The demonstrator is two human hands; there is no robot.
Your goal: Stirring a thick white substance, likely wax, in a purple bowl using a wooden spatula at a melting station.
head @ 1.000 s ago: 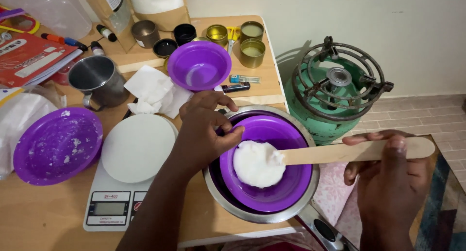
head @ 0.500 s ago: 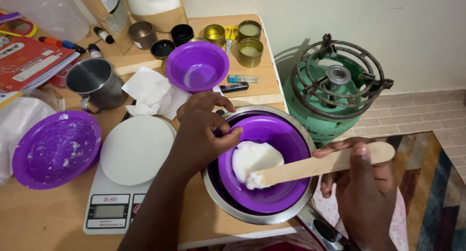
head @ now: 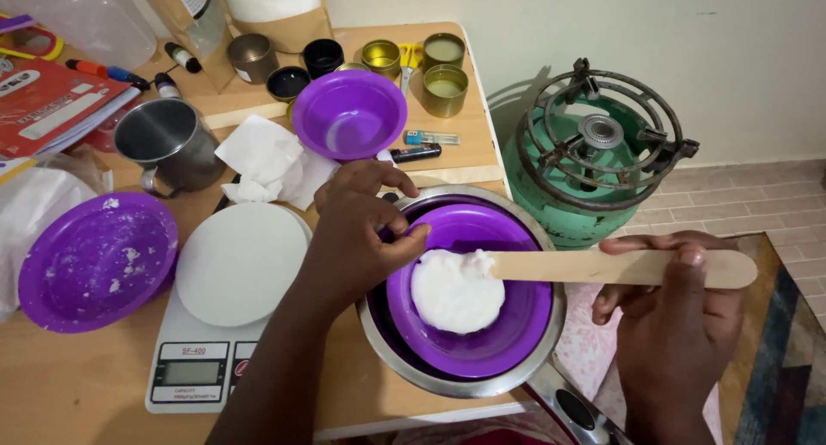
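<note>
wooden spatula (head: 602, 267) lies horiz, tip left in white paste (head: 456, 292), right hand (head: 680, 325) gripping

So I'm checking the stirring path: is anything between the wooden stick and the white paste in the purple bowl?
Nothing visible. The wooden stick, held by the right hand, already has its tip on the white paste. The left hand grips the purple bowl at its left rim, clear of the stick.

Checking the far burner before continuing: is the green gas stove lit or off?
Off, seemingly: the green gas stove shows no flame and its ring is bare.
</note>
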